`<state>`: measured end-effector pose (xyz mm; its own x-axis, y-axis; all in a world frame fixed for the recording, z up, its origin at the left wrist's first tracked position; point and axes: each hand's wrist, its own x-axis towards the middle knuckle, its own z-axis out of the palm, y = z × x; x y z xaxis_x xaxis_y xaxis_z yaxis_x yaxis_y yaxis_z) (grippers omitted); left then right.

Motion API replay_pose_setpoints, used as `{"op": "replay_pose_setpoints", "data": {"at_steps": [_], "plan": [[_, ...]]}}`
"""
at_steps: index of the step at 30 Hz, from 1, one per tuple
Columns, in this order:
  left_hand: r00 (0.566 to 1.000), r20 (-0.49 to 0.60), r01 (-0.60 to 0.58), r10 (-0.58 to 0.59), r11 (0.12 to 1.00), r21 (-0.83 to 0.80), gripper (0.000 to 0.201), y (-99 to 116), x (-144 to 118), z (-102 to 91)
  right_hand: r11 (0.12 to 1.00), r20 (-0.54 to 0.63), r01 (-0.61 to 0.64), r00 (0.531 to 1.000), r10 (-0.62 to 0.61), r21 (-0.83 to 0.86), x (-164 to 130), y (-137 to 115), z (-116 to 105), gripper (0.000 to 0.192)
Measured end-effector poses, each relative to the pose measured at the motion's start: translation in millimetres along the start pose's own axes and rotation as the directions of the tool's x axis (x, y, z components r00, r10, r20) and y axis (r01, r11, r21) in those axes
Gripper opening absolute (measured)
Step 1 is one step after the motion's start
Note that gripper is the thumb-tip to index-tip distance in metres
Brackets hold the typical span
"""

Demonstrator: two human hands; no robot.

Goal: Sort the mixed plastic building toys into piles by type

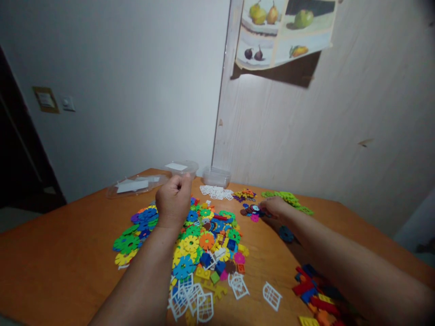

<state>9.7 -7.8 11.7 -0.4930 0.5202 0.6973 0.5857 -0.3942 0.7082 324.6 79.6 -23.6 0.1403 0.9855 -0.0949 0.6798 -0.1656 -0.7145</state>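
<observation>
Plastic building pieces (200, 235) lie in a large mixed heap at the middle of the desk (50, 262), with smaller same-kind groups set apart: white lattice pieces (216, 192) at the far edge, green pieces (288, 199) to the far right, a small dark cluster (252, 210) between them, and red and blue bricks (311, 287) near the right forearm. The work in hand appears to be sorting by kind.

The left hand (174, 199) hangs above the heap, fingers curled together; whether they pinch a piece cannot be told. The right hand (276, 207) rests at the dark cluster, its fingers hidden from view. In my judgement the next move calls for a sure pick of a single piece from the heap.

Containers: two clear tubs (217, 175) at the far edge, contents not discernible; a flat clear lid (136, 184) to the left carries white paper.
</observation>
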Motion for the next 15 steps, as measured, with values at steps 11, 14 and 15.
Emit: {"op": "replay_pose_setpoints", "data": {"at_steps": [11, 14, 15], "plan": [[1.0, 0.002, -0.011, 0.011, 1.0, -0.008, 0.047, -1, -1, 0.7, 0.971, 0.308, 0.237, 0.926, -0.216, -0.032, -47, -25, 42, 0.03], [1.0, 0.003, -0.012, 0.012, 1.0, -0.002, 0.047, -3, -1, 1.5, 0.962, 0.346, 0.265, 0.91, -0.227, -0.067, -54, -31, 47, 0.031], [1.0, 0.006, -0.009, 0.009, 1.0, 0.001, 0.047, -3, 0, 1.8, 0.961, 0.351, 0.267, 0.909, -0.225, -0.076, -56, -33, 49, 0.032]]}}
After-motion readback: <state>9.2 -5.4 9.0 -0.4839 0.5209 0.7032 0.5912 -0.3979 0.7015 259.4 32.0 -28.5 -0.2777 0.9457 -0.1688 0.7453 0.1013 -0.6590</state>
